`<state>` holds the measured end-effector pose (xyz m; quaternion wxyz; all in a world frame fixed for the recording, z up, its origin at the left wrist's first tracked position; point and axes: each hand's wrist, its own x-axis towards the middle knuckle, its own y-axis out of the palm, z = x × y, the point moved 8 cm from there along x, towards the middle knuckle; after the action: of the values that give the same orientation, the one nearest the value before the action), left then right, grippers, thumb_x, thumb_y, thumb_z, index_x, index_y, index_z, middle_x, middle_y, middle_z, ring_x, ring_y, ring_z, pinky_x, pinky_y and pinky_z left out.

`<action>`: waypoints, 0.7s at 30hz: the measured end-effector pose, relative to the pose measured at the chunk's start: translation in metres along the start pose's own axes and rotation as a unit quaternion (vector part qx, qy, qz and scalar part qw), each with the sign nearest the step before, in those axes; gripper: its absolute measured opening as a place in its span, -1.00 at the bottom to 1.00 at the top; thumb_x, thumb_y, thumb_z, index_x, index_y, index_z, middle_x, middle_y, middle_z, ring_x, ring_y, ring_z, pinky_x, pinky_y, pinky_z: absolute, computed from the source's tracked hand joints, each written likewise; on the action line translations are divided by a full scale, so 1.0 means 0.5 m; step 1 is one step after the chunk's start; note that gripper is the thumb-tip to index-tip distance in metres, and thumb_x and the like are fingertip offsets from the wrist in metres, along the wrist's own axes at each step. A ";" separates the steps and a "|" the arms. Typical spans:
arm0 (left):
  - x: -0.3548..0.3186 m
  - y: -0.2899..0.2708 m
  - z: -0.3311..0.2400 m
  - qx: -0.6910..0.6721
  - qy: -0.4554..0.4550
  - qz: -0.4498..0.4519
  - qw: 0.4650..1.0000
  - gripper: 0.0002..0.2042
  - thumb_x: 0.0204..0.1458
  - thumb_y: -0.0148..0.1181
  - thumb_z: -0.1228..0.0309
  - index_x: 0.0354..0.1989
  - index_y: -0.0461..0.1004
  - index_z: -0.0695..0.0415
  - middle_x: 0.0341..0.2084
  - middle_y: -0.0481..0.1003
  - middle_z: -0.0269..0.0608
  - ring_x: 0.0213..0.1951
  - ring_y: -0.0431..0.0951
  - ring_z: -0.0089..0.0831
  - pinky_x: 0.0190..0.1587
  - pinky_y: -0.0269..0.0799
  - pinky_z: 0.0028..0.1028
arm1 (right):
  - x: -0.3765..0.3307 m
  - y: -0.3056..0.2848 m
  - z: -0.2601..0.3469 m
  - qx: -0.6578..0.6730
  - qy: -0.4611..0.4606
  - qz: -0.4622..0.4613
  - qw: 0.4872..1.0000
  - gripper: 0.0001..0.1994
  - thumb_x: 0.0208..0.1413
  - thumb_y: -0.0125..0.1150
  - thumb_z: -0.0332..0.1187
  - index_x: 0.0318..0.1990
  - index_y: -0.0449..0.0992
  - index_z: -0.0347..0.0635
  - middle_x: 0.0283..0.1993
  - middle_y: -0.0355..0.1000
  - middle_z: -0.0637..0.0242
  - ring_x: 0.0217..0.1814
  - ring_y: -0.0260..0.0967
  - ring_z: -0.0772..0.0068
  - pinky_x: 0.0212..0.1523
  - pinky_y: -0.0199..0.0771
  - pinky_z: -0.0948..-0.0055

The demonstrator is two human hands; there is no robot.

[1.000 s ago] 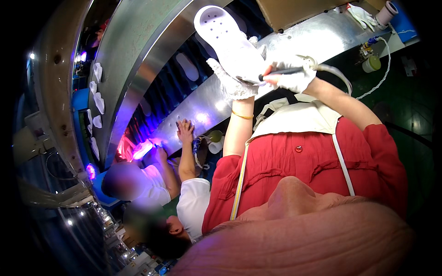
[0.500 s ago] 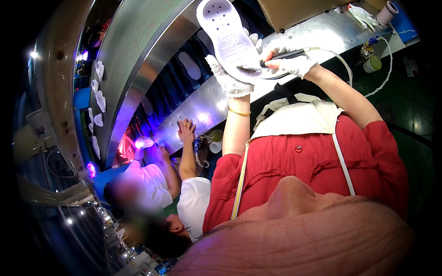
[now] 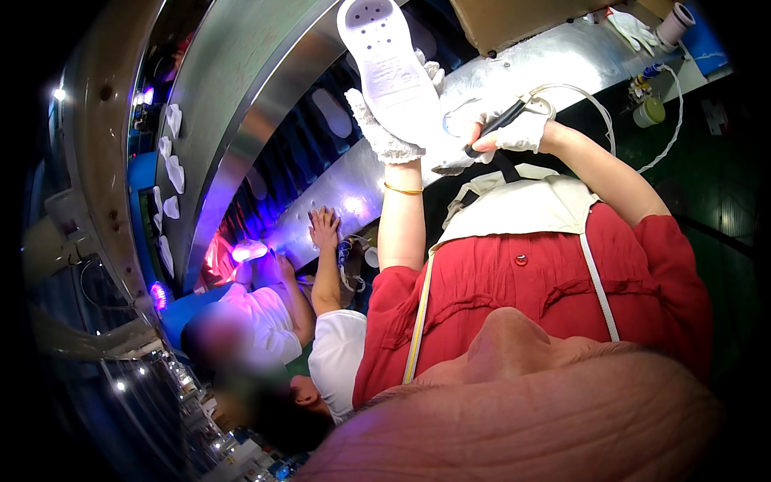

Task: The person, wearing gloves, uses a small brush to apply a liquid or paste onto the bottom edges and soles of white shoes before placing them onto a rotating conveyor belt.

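Observation:
My left hand (image 3: 377, 132), in a white knit glove, holds a pale lavender foam clog (image 3: 393, 84) from below, its toe pointing away from me. Small holes dot the clog's toe end, and part of the hand is hidden behind it. In my right hand (image 3: 514, 132), with a white glove that leaves fingertips bare, is a brush with a black handle (image 3: 503, 118). A pale hose (image 3: 598, 112) runs from the handle's upper end. The brush's dark bristles (image 3: 451, 169) sit below the clog's heel, apart from it.
A metal ledge (image 3: 562, 60) runs along a conveyor (image 3: 233, 72) carrying pale shoe parts (image 3: 174, 173). A cardboard box (image 3: 514, 20), a white glove (image 3: 630, 28) and a pinkish roll (image 3: 676, 22) lie at the far right. Two co-workers (image 3: 269, 321) sit at my left, one hand (image 3: 324, 229) on the ledge.
The brush has come off the clog's heel and moved down toward me with my right hand. My left hand and the clog have shifted slightly left.

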<state>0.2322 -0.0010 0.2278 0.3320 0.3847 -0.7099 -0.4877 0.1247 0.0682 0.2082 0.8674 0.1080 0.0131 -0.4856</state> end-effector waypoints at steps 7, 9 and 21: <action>-0.003 0.014 0.011 0.055 -0.054 0.000 0.997 -0.31 0.00 -0.10 -0.09 0.19 0.12 0.20 0.09 0.22 0.14 0.09 0.24 0.07 0.16 0.11 -0.06 | -0.003 -0.011 0.125 -0.215 -0.285 -0.081 0.931 -0.85 -0.21 0.25 -0.55 -0.42 0.45 -0.20 -0.38 0.40 0.30 -0.31 0.37 0.44 -0.27 0.37 0.49; 0.005 -0.008 -0.003 0.082 -0.054 -0.027 0.995 -0.33 0.04 -0.15 -0.07 0.18 0.12 0.24 0.07 0.24 0.14 0.07 0.27 0.05 0.13 0.18 -0.09 | 0.001 0.001 0.137 -0.270 -0.333 -0.067 0.901 -0.85 -0.24 0.25 -0.55 -0.43 0.46 -0.21 -0.39 0.40 0.27 -0.31 0.37 0.40 -0.26 0.37 0.47; 0.008 -0.039 0.025 0.236 -0.182 -0.107 0.949 -0.56 0.11 -0.06 0.12 -0.08 0.36 0.30 -0.23 0.48 -0.08 -0.25 0.51 -0.27 -0.17 0.45 -0.40 | 0.049 -0.024 0.102 -0.264 -0.019 0.015 0.964 -0.85 -0.30 0.30 -0.48 -0.46 0.53 -0.20 -0.50 0.45 0.33 -0.40 0.39 0.54 -0.36 0.40 0.55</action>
<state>0.2239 -0.0035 0.2060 0.0429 0.4308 -0.8076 -0.4005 0.1235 0.0314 0.2528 0.8724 -0.1339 0.1226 -0.4539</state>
